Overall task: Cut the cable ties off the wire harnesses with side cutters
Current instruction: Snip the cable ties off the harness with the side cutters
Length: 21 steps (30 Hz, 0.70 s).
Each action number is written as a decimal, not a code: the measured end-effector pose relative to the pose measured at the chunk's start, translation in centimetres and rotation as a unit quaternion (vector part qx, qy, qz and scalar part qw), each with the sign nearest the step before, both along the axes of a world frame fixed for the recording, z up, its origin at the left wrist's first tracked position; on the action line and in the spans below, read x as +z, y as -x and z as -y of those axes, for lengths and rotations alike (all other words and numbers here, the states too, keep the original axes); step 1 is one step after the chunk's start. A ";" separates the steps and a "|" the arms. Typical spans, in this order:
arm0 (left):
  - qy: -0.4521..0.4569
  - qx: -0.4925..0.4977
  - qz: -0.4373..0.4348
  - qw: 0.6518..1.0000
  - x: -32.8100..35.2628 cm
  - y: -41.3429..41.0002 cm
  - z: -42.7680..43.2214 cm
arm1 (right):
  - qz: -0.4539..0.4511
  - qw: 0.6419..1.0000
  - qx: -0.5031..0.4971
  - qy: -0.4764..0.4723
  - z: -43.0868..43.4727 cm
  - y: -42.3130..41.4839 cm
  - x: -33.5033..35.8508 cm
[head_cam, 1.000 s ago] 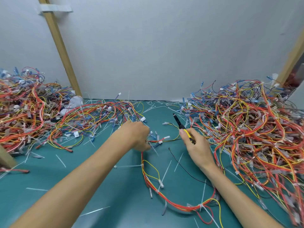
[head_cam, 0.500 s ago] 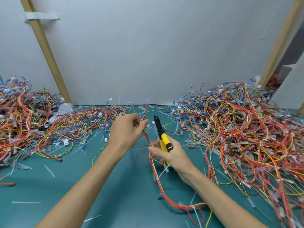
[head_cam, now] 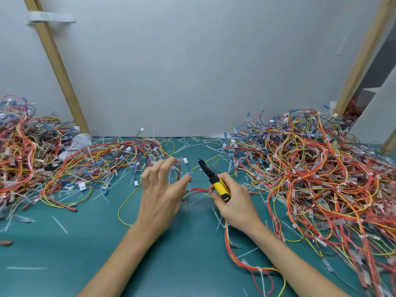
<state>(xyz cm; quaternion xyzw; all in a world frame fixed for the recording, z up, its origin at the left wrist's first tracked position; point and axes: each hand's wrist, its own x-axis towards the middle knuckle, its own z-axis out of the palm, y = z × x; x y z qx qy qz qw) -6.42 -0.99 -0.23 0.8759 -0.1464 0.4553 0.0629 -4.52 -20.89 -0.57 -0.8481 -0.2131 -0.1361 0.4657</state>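
Note:
My right hand [head_cam: 236,203] grips the yellow handles of the side cutters [head_cam: 216,181], whose black jaws point up and to the left. My left hand [head_cam: 161,195] hovers just left of them with fingers spread and blurred, holding nothing. A red, yellow and blue wire harness [head_cam: 196,191] lies between the two hands. It runs under my right hand and down the mat to a white cable tie [head_cam: 260,273] near my right forearm.
Large tangled heaps of harnesses sit on the right [head_cam: 321,179], at the far left [head_cam: 23,159] and behind my left hand [head_cam: 102,161]. Cut white ties [head_cam: 59,224] litter the green mat [head_cam: 70,254]. Wooden posts [head_cam: 57,67] lean against the grey wall.
My left hand has let go of the harness it pinched and spread its fingers. The harness end has dropped toward the mat. My right hand still holds the cutters, now further right.

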 end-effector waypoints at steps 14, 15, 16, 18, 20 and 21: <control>0.032 0.028 -0.130 0.991 0.4 -0.3 -1.0 | 0.087 0.995 -0.038 0.013 -0.8 0.2 -1.1; 0.057 0.032 -0.134 0.989 0.3 -0.3 -0.7 | 0.100 0.994 -0.037 0.016 -0.8 0.3 -1.1; 0.100 0.031 -0.158 0.982 0.2 -0.3 -0.5 | 0.119 0.992 -0.034 0.022 -0.9 0.5 -1.0; 0.220 0.021 -0.234 0.947 0.2 -0.5 -0.1 | 0.184 0.981 -0.029 0.051 -1.1 0.8 -0.7; 0.303 0.028 -0.293 0.906 0.0 -0.8 -0.1 | 0.270 0.958 -0.018 0.093 -1.3 1.1 -0.4; 0.322 0.029 -0.309 0.894 -0.1 -0.9 -0.3 | 0.307 0.945 -0.008 0.113 -1.4 1.2 -0.3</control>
